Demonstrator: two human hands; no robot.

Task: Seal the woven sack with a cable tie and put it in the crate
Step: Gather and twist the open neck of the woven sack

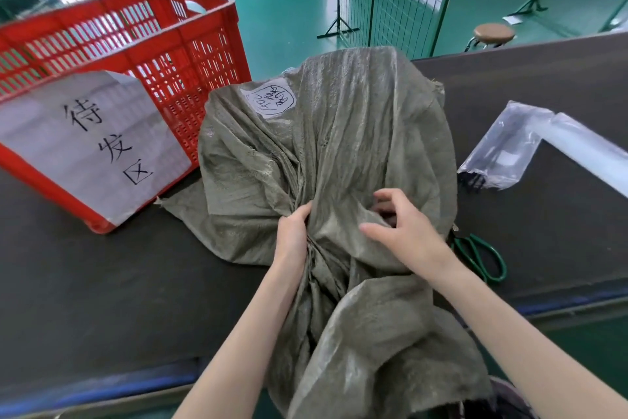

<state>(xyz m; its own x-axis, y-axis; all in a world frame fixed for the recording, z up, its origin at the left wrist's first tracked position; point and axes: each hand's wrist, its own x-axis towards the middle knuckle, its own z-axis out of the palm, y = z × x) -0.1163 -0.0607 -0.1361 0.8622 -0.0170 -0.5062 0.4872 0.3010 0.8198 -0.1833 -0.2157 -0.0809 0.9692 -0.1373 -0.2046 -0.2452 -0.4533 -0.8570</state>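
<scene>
On the dark matte tabletop (102,282), seen from the head camera, lies a bulging grey-green woven plastic sack (339,147), its gathered neck running toward the near edge and spilling over it. A white round-marked label with handwriting (272,96) sits on the far upper part of the sack.

At the neck of the sack, the left hand (294,228) is clenched around the bunched fabric — its grip is fastened on the folds where they draw together. Just right of that, the right hand (404,232) rests on the cloth with fingers spread and curled loosely; its grip is released, holding nothing, though the fingertips press into a hollow of the fabric.

Left of the sack and just beside it stands a red slatted plastic crate (142,45), upright on the tabletop, with a white paper sheet bearing large black handwritten characters (91,143) fixed to its near wall. The sack is outside the crate, its left edge close to the crate's corner.

Right of the sack, a pair of green-handled scissors (482,259) lies flat, partly tucked under the sack's edge. Farther right and beyond them lies a clear crumpled plastic bag (506,147) — dark strands show at its near end, too small to tell what they are.

Beyond the sack, off the tabletop, a round brown-topped stool (494,32) stands on the green floor (289,11).
</scene>
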